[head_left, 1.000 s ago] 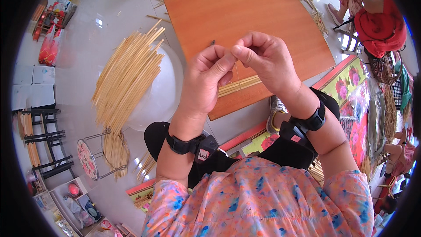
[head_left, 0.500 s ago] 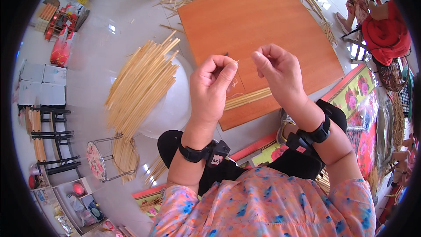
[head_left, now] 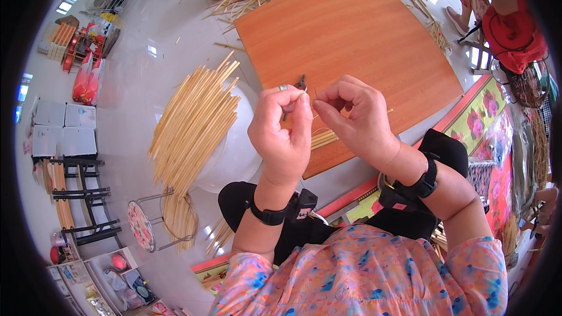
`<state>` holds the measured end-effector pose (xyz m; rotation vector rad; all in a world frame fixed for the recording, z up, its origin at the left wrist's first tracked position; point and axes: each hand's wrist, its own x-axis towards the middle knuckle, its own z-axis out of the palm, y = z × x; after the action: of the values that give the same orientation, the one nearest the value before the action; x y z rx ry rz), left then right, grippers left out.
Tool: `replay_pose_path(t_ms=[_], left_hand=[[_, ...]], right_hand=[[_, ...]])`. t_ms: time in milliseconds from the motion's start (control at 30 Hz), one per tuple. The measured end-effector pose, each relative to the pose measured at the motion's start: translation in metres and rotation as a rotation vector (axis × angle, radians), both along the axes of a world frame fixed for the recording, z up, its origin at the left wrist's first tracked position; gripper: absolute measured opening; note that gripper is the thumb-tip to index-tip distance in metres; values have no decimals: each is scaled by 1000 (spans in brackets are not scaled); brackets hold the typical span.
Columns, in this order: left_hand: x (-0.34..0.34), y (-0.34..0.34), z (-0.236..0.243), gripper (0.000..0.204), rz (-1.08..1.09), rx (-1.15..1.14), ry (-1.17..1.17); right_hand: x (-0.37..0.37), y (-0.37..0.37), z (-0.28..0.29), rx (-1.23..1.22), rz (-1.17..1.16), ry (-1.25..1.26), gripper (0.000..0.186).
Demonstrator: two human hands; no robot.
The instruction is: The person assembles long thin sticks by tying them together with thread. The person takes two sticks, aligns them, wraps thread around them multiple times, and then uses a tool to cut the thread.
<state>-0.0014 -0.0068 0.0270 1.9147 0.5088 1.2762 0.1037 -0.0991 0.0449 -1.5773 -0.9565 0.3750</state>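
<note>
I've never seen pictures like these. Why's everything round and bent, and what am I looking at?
There's no machine arm here: these are a person's bare hands. A wide fisheye camera on the head looks down, so straight edges curve near the rim. The left hand seems to pinch a thin pale strand. The right hand is close by; whether it holds anything is too fine to tell. Beneath them, the wooden tabletop bears some straw stalks and a small dark tool, partly hidden. A big straw bundle lies off to the left.
</note>
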Motion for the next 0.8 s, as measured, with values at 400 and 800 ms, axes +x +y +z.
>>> replay_pose_path(t_ms=[400,800], left_hand=[[3,-4,1,13,-13,32,4],[-1,-2,3,10,-72,-42,12]], right_hand=[[-3,2,-2,2,-24,-10,9],[-3,2,-2,10,-7,-29,7]])
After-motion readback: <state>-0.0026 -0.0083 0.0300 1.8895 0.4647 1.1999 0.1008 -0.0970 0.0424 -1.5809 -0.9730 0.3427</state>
